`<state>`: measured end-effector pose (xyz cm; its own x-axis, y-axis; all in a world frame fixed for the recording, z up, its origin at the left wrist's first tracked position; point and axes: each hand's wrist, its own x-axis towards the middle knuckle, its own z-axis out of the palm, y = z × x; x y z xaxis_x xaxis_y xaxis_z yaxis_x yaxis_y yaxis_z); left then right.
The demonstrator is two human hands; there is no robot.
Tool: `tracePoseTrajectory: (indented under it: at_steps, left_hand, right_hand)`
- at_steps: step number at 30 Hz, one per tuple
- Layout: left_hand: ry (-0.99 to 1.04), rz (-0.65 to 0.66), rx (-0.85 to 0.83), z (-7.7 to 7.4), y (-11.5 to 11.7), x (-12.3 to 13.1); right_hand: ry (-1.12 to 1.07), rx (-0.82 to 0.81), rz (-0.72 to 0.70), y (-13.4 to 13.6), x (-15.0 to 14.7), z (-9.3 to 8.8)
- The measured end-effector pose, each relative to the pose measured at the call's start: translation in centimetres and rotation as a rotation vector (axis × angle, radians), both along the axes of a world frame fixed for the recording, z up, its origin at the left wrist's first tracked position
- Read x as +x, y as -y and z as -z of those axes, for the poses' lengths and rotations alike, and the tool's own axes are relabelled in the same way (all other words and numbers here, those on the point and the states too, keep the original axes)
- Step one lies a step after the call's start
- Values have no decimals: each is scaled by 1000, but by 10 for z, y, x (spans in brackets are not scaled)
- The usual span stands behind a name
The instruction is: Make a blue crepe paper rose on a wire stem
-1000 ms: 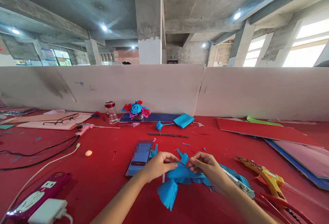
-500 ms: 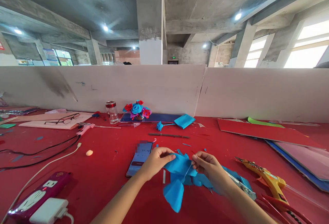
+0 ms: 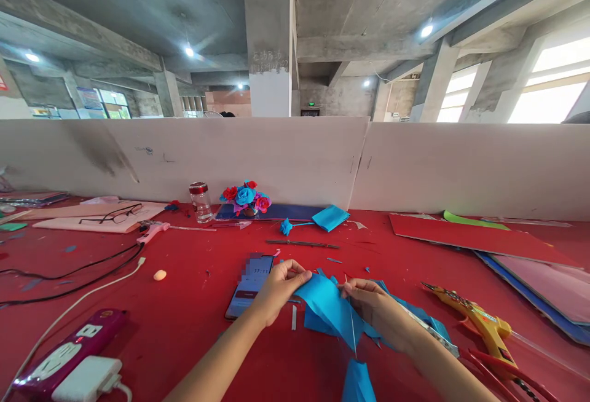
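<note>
My left hand [image 3: 282, 290] pinches the left end of a blue crepe paper strip [image 3: 328, 305] over the table. With thumb and fingertips together, my right hand [image 3: 369, 303] grips a thin pale wire [image 3: 353, 327] at the strip's right end. The wire slants down in front of the strip, and a folded blue paper piece [image 3: 358, 382] hangs at its lower end, cut off by the picture's bottom edge. More blue paper scraps [image 3: 318, 322] lie beneath the hands. A silver tool [image 3: 431, 331] is partly hidden behind my right forearm.
A phone [image 3: 249, 294] lies left of my hands. On the right are a yellow glue gun [image 3: 479, 319], red-handled scissors or pliers [image 3: 511, 372] and stacked coloured sheets [image 3: 544, 285]. A paper flower arrangement [image 3: 246, 196] and a glass bottle [image 3: 201, 205] stand behind; a purple power strip [image 3: 69, 350] lies left.
The wire has swung from slanting down-left to nearly upright, and its hanging paper piece has moved right and down. The held strip is spread out lower between my hands.
</note>
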<state>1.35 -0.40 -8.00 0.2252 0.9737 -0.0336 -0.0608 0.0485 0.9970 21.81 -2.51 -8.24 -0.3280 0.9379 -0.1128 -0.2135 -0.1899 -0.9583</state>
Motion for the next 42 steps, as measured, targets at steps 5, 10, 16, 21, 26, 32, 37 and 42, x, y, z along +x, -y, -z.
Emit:
tracePoseTrajectory:
  at_steps: [5, 10, 16, 21, 26, 32, 37, 42]
  left_hand:
    - [-70, -92, 82, 2, -1, 0]
    - [-165, -124, 211, -2, -2, -3]
    - [-235, -65, 251, -8, -3, -10]
    - [-389, -437, 634, -2, -1, -19]
    - [-554, -146, 873, 6, 15, -8]
    - [-503, 124, 621, 5, 27, 22]
    - [-324, 181, 298, 9, 21, 26]
    - [-265, 226, 206, 7, 18, 22]
  right_hand:
    - [143, -67, 54, -1, 0, 3]
    - [201, -39, 47, -1, -1, 5]
    - [148, -57, 123, -1, -1, 7]
    - [53, 80, 173, -3, 3, 4]
    - [-22, 43, 97, -2, 2, 1]
    - [-90, 24, 124, -3, -2, 6]
    - [-111, 0, 234, -3, -3, 5]
    - [-138, -4, 280, -4, -5, 4]
